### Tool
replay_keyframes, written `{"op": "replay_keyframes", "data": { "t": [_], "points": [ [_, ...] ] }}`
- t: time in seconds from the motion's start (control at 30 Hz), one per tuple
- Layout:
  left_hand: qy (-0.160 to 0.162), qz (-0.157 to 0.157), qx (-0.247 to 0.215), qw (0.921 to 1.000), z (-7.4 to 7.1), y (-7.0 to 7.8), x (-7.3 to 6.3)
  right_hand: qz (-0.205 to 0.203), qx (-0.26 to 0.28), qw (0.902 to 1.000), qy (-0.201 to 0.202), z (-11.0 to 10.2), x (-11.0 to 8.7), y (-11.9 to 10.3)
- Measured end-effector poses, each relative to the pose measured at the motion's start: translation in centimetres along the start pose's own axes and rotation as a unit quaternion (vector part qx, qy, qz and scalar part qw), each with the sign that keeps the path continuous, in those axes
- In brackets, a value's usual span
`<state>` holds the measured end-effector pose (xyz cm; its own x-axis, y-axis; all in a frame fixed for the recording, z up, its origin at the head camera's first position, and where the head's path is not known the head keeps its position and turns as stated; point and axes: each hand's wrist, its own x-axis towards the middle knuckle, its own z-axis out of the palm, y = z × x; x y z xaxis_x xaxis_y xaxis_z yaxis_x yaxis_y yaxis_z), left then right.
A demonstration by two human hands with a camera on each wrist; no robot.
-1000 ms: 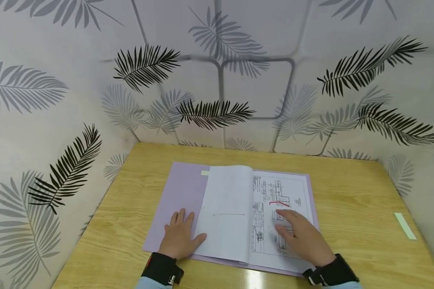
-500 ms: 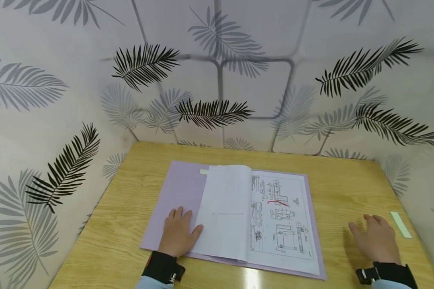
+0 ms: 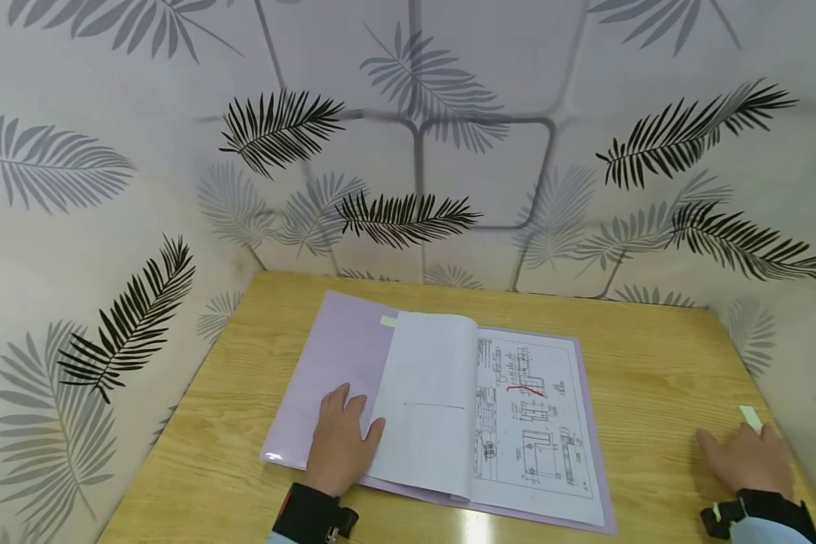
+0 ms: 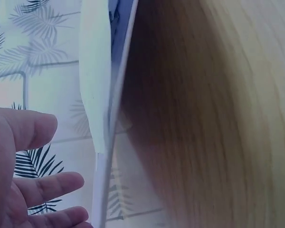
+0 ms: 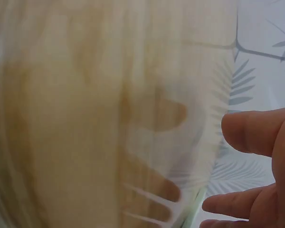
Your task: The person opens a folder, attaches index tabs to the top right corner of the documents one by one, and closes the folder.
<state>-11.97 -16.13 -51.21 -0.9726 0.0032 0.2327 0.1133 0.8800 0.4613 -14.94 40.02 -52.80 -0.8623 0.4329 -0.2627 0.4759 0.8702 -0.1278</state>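
- Pale-green strip (image 3: 750, 416) lay far right on the table (image 3: 653, 363), long axis front-to-back.
- Right hand (image 3: 751, 459), much the nearer, covered its near end, fingers loose, nothing clasped.
- Left hand (image 3: 340, 444) rested relaxed on the lilac folder (image 3: 350, 340), well leftward.

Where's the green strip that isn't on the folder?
In the head view, the green strip lies on the table near its right edge, partly hidden by the right hand.

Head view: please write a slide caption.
Left hand over an open pale-purple folder of white paper sheets, right hand partly hiding a narrow pale-green strip on the yellow wooden table.
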Motion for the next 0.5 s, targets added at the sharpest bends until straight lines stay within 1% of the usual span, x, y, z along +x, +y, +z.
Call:
{"op": "replay_keyframes", "data": {
  "t": [0.1, 0.27, 0.37, 0.43, 0.5],
  "points": [
    [-0.001, 0.001, -0.008, 1.0000, -0.2, 0.4, 0.0, -0.006, -0.024, 0.9997, -0.007, 0.2, 0.2, 0.4],
    [-0.006, 0.002, -0.007, 1.0000, -0.1, 0.6, -0.1, -0.009, -0.037, 0.9991, -0.019, 0.0, 0.1, 0.2],
    [-0.009, -0.002, -0.007, 0.9999, 0.0, 0.7, -0.1, -0.015, -0.023, 0.9992, -0.031, 0.0, -0.3, -0.4],
    [-0.009, -0.003, -0.009, 0.9999, 0.0, 0.7, -0.2, -0.018, -0.001, 0.9989, -0.043, 0.1, -0.7, -1.0],
    [-0.010, -0.004, -0.010, 0.9999, 0.0, 0.8, -0.2, -0.036, 0.017, 0.9983, -0.043, 0.4, -1.2, -1.7]
  ]
}}
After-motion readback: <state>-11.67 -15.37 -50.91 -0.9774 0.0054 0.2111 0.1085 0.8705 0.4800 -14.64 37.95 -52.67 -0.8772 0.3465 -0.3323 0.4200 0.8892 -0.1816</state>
